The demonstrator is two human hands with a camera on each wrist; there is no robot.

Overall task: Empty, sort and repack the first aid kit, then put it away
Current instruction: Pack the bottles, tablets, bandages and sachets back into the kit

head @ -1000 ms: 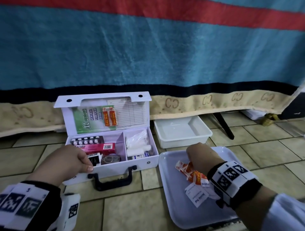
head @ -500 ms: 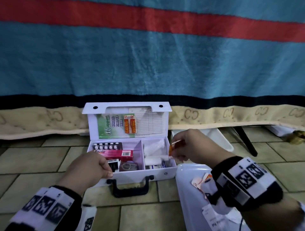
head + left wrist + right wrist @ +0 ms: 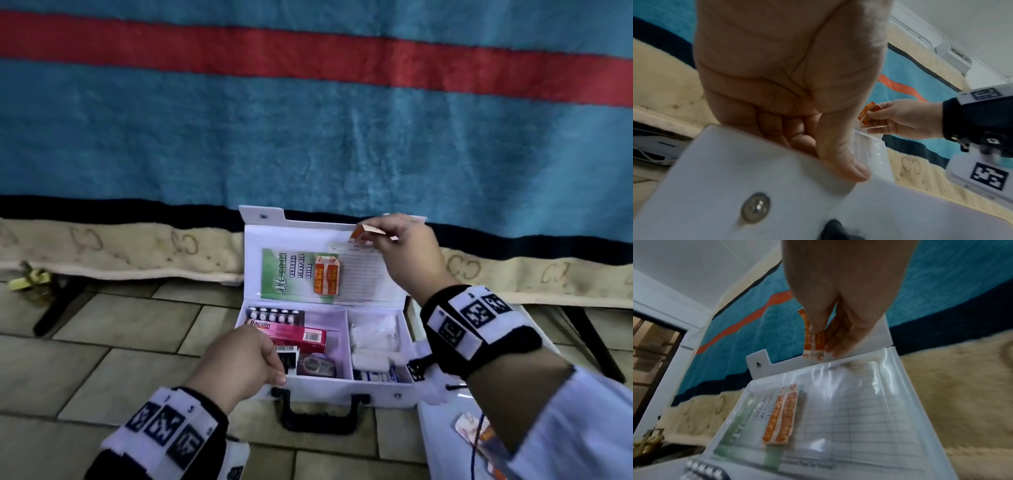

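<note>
Repack stage, by our reading. The kit (image 3: 342,342) stands open on the floor tiles, lid (image 3: 329,260) upright against the hanging blanket (image 3: 308,137). Its left compartment holds a blister pack (image 3: 274,313), the pink Bacidin box (image 3: 291,334) and small items near the front; the right compartment holds white rolls and packets (image 3: 375,339). Our left hand (image 3: 239,359) grips the kit's near-left front edge, thumb outside and fingers curled inside, steadying it. Our right hand (image 3: 407,246) pinches orange plasters (image 3: 358,233) at the top edge of the lid, at the mouth of the clear sleeve (image 3: 849,402); one pair of plasters (image 3: 781,415) already sits in that sleeve beside the green leaflet (image 3: 287,274). On the tray (image 3: 442,442) at near right a few sachets (image 3: 479,435) remain. Left to do, as we judge it: slip these plasters in, load the tray remainder, close the lid, put the kit away.
</note>
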